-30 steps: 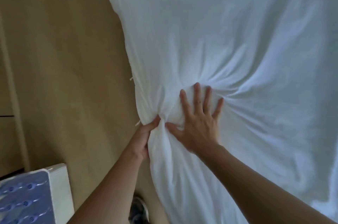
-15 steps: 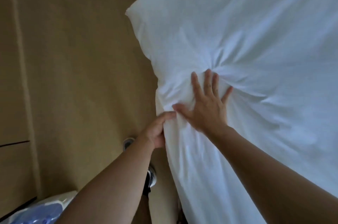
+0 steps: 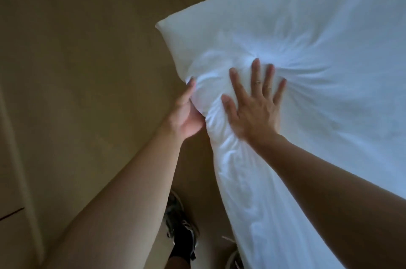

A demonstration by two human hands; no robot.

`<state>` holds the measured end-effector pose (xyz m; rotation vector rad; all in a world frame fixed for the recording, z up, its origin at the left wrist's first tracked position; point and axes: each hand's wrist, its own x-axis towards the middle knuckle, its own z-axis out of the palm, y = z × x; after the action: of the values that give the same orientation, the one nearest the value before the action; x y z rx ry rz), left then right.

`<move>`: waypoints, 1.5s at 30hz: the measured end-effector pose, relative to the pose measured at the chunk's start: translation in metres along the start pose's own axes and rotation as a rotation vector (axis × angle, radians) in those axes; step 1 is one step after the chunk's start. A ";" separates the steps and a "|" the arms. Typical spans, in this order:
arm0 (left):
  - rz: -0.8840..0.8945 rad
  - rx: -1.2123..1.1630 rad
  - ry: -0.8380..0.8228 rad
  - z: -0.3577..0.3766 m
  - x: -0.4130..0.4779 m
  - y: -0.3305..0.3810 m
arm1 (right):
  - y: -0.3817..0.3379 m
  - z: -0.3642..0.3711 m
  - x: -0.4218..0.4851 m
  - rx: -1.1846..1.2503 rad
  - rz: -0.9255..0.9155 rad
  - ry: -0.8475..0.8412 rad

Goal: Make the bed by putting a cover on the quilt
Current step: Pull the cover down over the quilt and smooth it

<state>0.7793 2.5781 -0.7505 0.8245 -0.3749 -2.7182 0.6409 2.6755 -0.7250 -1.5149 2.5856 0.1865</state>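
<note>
1. Quilt point(image 3: 329, 103): white and softly creased. It fills the right side of the view from the far edge to the near edge. Its corner point(image 3: 161, 25) points far-left over the floor, and its left edge runs from there toward the near centre.
2. Right hand point(image 3: 254, 108): lies palm-down on the quilt just inside that left edge. The fingers point(image 3: 256, 70) are straight and spread, and the thumb is held out to the left. Creases fan out from the fingertips toward the right, where the fabric is pressed down.
3. Left hand point(image 3: 186, 112): at the quilt's left edge, just left of the right hand, with a bunched fold of fabric between the two. Its thumb point(image 3: 190, 88) lies along the edge. The other fingers pass under the fabric and are hidden, so the hand grips the edge from below.
4. Left forearm point(image 3: 123, 191): reaches in from the near left, above the floor.
5. Right forearm point(image 3: 329, 180): comes in from the near right and crosses over the quilt, hiding part of it.
6. Floor point(image 3: 87, 70): tan and plain, taking up the left half of the view.
7. Dark shoe point(image 3: 180, 227): on the floor at near centre, between the left forearm and the quilt's edge.
8. Second shoe point(image 3: 234, 258): lighter in colour and largely hidden behind the quilt's near edge.
9. Cabinet point(image 3: 13, 169): a pale panel along the left border, with a dark seam low down.
</note>
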 end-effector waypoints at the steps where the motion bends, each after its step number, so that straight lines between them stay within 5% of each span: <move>1: -0.002 0.083 0.066 0.006 0.015 0.017 | -0.002 0.001 0.005 -0.002 0.003 0.009; 8: -0.141 0.097 0.198 -0.001 0.042 0.023 | -0.002 -0.013 0.077 0.021 0.046 0.000; 12: 0.035 0.079 0.148 -0.001 0.071 0.089 | -0.006 -0.012 0.094 0.022 0.082 -0.008; 18: -0.183 0.163 0.392 -0.009 0.068 0.107 | -0.001 -0.029 0.103 0.047 0.016 -0.081; 25: -0.130 0.221 0.421 0.010 0.138 0.201 | -0.007 -0.040 0.130 0.160 0.133 -0.041; 29: -0.268 0.331 0.674 -0.032 0.118 0.190 | -0.003 -0.044 0.131 0.187 0.110 -0.041; 31: -0.391 0.456 0.774 -0.049 0.119 0.187 | 0.012 -0.049 0.149 0.171 0.224 -0.001; 34: -0.486 0.812 0.824 -0.041 0.173 0.188 | 0.067 -0.054 0.190 0.153 0.651 0.040; 37: -0.491 1.008 0.543 0.008 0.255 0.183 | 0.118 -0.055 0.221 0.155 0.926 0.033; 42: -0.824 1.037 0.003 0.069 0.369 0.146 | 0.107 -0.038 0.235 0.091 0.945 0.040; 45: -1.056 0.875 -0.111 0.083 0.392 0.137 | 0.108 -0.029 0.238 0.081 0.955 0.084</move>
<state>0.4433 2.3337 -0.8353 1.3630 -1.6301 -3.5385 0.4296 2.5195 -0.7358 -0.1592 3.0995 0.1032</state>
